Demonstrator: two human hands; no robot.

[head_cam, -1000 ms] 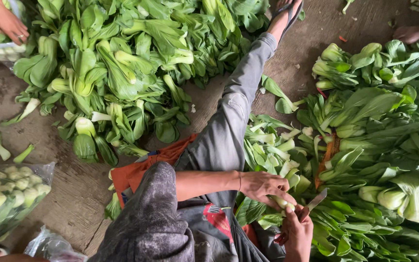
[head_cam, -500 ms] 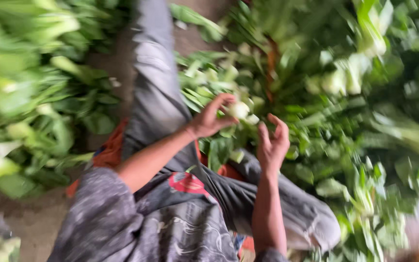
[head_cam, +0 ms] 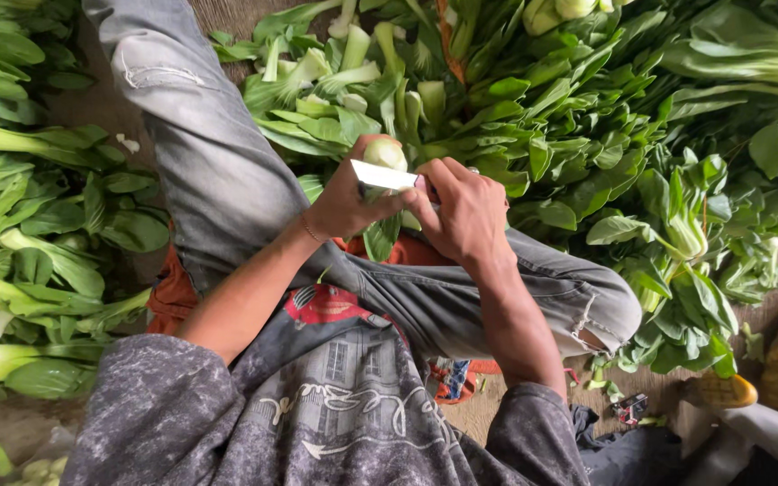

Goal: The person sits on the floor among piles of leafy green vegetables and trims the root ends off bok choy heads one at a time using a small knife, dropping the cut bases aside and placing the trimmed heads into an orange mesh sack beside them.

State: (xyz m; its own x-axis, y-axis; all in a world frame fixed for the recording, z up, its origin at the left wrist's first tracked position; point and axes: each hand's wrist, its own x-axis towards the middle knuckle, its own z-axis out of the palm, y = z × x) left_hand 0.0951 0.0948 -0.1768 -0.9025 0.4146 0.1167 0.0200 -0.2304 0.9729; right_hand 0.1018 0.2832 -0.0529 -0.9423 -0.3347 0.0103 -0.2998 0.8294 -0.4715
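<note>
Nearest me, over the lap in grey jeans (head_cam: 227,180), I judge the step in hand to be trimming. My left hand (head_cam: 346,200) is closed around a bok choy (head_cam: 385,155), pale base up, leaves hanging between the knees. My right hand (head_cam: 464,209) is curled tight on a knife (head_cam: 384,175), its blade lying flat against the stalk. The next cut calls for a steady base and clear fingertips. Beyond lies the heap of greens (head_cam: 587,126).

bok choy (head_cam: 385,153) – pale green base (dark leaves) | knife (head_cam: 384,176) – silvery | trousers (head_cam: 218,171) grey
</note>
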